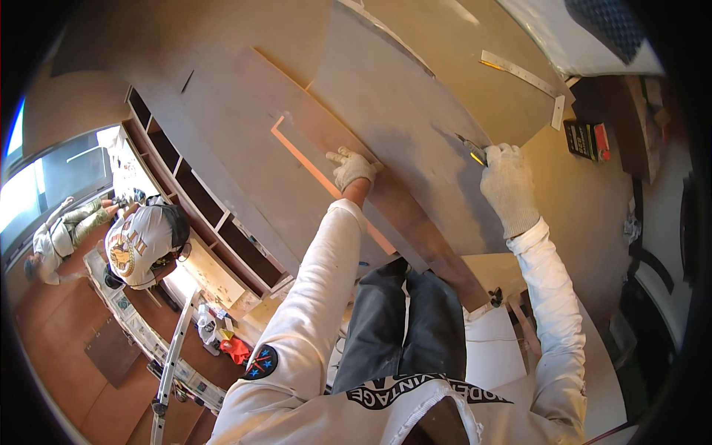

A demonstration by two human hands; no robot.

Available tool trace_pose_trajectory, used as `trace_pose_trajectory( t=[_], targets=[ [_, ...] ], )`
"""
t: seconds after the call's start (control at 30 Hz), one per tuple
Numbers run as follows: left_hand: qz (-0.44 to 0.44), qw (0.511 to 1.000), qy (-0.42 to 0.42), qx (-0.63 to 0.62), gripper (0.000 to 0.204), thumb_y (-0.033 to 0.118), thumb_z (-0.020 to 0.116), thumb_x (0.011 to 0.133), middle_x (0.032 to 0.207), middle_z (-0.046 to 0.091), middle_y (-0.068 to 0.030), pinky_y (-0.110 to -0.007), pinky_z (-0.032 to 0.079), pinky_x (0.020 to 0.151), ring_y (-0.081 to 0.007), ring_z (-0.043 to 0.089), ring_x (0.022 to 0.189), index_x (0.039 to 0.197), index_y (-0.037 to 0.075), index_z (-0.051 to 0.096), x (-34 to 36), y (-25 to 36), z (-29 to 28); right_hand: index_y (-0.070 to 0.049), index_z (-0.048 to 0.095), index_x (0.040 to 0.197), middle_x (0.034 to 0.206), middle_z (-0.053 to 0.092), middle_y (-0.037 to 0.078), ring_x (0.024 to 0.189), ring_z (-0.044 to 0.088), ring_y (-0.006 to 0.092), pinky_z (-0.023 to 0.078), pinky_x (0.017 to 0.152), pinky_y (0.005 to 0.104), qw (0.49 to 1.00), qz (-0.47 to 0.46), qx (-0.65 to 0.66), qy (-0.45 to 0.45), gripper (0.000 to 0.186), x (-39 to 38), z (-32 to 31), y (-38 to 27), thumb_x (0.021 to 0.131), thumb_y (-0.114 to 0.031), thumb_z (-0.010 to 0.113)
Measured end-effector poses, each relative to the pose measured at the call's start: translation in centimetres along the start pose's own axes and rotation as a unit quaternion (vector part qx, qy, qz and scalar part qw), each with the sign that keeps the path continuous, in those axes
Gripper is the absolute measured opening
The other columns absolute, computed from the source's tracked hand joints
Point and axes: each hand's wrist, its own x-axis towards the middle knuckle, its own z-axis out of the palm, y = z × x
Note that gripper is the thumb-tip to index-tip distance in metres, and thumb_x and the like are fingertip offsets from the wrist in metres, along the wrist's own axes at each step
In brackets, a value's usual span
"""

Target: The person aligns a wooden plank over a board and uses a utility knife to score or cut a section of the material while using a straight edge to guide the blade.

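My left hand (350, 169), in a pale knitted glove, rests with fingers spread on a long brown strip of board (415, 219). That strip lies slantwise across a large grey-brown sheet (400, 96). Beside the left hand runs a thin orange strip (305, 165), bent at its far end and partly covered by my forearm. In my right hand (507, 182), also gloved, is a utility knife (473, 152) with a yellow and black handle. Its blade end points away to the left, over the grey sheet to the right of the brown strip; whether it touches the sheet I cannot tell.
A metal try square (519, 72) lies at the far right, near a black and red box (582, 141). At the left stand a shelf frame (189, 182) and an aluminium ladder (173, 363). Two people work there, one in a grey shirt (141, 241), another farther off (59, 241).
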Motion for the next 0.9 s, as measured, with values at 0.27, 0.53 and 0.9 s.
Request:
trace_pose_trajectory(
  t=[0.27, 0.53, 0.9],
  targets=[
    [0.017, 0.999, -0.037, -0.022, 0.123, 0.048, 0.087, 0.081, 0.172, 0.001, -0.0238, -0.046, 0.042, 0.121, -0.0434, 0.037, 0.149, 0.166, 0.008, 0.008, -2.0, 0.7, -0.8, -0.006, 0.07, 0.097, 0.094, 0.068, 0.013, 0.094, 0.064, 0.034, 0.054, 0.082, 0.0444, 0.998, 0.009, -0.05, 0.02, 0.013, -3.5, -1.7, 1.0, 0.088, -0.01, 0.061],
    [0.08, 0.996, 0.032, 0.038, 0.127, 0.057, 0.085, 0.078, 0.172, 0.002, -0.0265, -0.046, 0.042, 0.12, -0.0443, 0.036, 0.15, 0.166, 0.005, 0.01, -1.0, -1.4, -0.6, -0.006, 0.07, 0.099, 0.098, 0.069, 0.016, 0.097, 0.065, 0.0366, 0.053, 0.084, 0.0474, 0.997, 0.057, 0.016, 0.049, 0.014, -3.2, -2.5, 7.8, 0.086, -0.008, 0.065],
    [-0.062, 0.993, 0.068, -0.074, 0.129, 0.057, 0.085, 0.076, 0.173, 0.003, -0.0257, -0.052, 0.039, 0.12, -0.0441, 0.022, 0.157, 0.168, 0.013, 0.006, -4.5, 0.8, 2.2, -0.008, 0.076, 0.097, 0.086, 0.072, 0.02, 0.079, 0.07, 0.0351, 0.052, 0.073, 0.0436, 0.975, 0.145, 0.167, 0.009, 0.017, 6.3, 0.5, 17.4, 0.087, -0.017, 0.067]
  ],
)
